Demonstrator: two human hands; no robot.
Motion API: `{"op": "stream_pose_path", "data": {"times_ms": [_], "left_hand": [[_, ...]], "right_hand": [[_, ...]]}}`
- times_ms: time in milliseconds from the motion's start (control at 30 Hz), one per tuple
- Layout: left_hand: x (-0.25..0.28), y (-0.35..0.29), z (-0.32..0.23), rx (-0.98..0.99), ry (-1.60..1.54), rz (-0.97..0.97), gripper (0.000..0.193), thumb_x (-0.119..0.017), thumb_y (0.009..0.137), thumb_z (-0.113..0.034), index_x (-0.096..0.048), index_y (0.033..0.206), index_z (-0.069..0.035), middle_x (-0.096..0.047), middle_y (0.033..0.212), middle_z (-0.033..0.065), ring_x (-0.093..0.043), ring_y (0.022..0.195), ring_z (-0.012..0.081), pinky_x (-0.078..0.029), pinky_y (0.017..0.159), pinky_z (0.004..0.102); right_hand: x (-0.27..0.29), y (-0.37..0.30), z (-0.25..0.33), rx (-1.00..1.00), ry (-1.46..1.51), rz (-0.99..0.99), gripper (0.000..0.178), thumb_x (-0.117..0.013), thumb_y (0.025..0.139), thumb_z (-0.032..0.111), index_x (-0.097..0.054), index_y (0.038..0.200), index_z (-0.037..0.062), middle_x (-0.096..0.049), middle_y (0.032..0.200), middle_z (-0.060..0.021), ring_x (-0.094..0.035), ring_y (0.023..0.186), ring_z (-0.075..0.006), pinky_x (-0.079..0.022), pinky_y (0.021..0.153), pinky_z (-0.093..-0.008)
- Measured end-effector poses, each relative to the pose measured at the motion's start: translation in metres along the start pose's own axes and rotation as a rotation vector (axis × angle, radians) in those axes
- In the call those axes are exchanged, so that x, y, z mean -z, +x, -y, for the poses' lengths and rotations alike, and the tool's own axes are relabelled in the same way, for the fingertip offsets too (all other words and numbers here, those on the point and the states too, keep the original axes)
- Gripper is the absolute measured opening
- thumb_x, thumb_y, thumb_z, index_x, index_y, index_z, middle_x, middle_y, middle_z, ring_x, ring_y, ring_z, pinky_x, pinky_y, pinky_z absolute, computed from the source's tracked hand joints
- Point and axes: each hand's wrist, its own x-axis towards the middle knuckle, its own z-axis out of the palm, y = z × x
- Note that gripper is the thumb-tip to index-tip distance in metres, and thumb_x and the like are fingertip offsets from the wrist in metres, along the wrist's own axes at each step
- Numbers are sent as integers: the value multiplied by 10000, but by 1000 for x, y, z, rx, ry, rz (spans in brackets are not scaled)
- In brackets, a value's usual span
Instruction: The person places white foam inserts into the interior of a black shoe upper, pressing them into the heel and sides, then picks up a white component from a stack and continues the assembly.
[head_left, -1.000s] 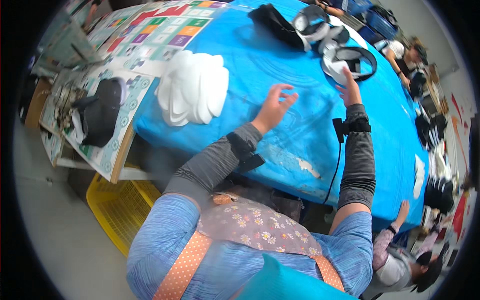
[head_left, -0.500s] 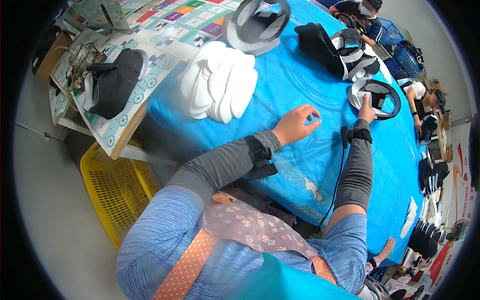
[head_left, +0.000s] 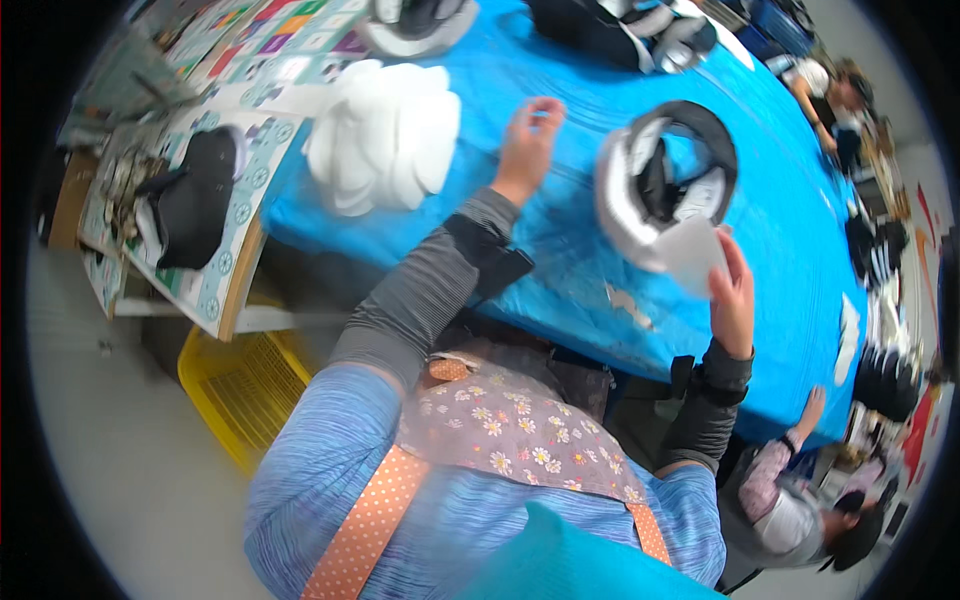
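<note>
My right hand [head_left: 735, 295] pinches a thin white flap [head_left: 693, 257] between thumb and fingers. This flap overlaps the near edge of a round black-and-white cap-like piece [head_left: 615, 195] with an opening in its middle; whether the two are joined I cannot tell. Over the blue-covered table, my left hand [head_left: 528, 145] has loosely bent fingers, somewhat blurred, with nothing seen in them. Nearest to it on the left lies a fanned pile of white rounded flat pieces [head_left: 385, 140].
Similar black-and-white pieces lie at the back: one ring [head_left: 425, 35] and a group [head_left: 600, 35]. Another black piece [head_left: 195, 200] rests on the patterned side table [head_left: 240, 265], above a yellow basket [head_left: 240, 380]. Other people [head_left: 790, 500] work on the right.
The round black-and-white piece has come nearer and to the left, along with my right hand. My left hand has moved away from me. The whole view has shifted.
</note>
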Motion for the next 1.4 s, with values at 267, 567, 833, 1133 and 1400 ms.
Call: {"op": "stream_pose_path", "data": {"times_ms": [267, 567, 833, 1133, 1400], "left_hand": [[-8, -28, -30, 142, -190, 610, 673, -305, 1044, -576, -426, 1488, -86, -409, 1544, 78, -334, 1436, 239, -213, 1177, 401], [-73, -21, -69, -132, -136, 981, 753, -390, 1012, -603, -452, 1461, -1, -454, 1505, 145, -408, 1399, 250, -256, 1184, 350], [-82, -26, -88, -93, 45, 1035, 439, -464, 1061, -332, -584, 1332, -9, -603, 1307, 108, -511, 1255, 194, -341, 1085, 307], [-53, -69, -100, -120, 119, 812, 463, -438, 1073, -359, -582, 1300, 18, -630, 1244, 128, -568, 1156, 224, -403, 1023, 328], [27, 115, -37, -88, 516, 327, 575, -672, 936, -434, -588, 1307, -3, -616, 1308, 160, -582, 1212, 262, -425, 1037, 366]], "right_hand": [[16, -114, -20, -139, 172, 201, 871, -815, 727, 309, -408, 1429, -7, -514, 1354, -106, -476, 1302, -208, -336, 1145, -386], [28, -155, -42, -165, 171, -27, 781, -783, 787, 273, -415, 1427, 18, -544, 1330, -107, -513, 1273, -206, -374, 1111, -369], [-1, -145, -14, 107, 270, -242, 752, -784, 787, 144, -399, 1420, 19, -592, 1273, -125, -575, 1208, -224, -433, 1063, -384], [-44, -117, -34, 49, 196, -211, 761, -801, 791, 199, -404, 1413, 12, -579, 1278, -133, -590, 1177, -217, -439, 1062, -373], [-36, -129, -38, 142, 111, -295, 801, -787, 762, 315, -420, 1414, 29, -598, 1259, -116, -584, 1184, -217, -441, 1034, -371]]}}
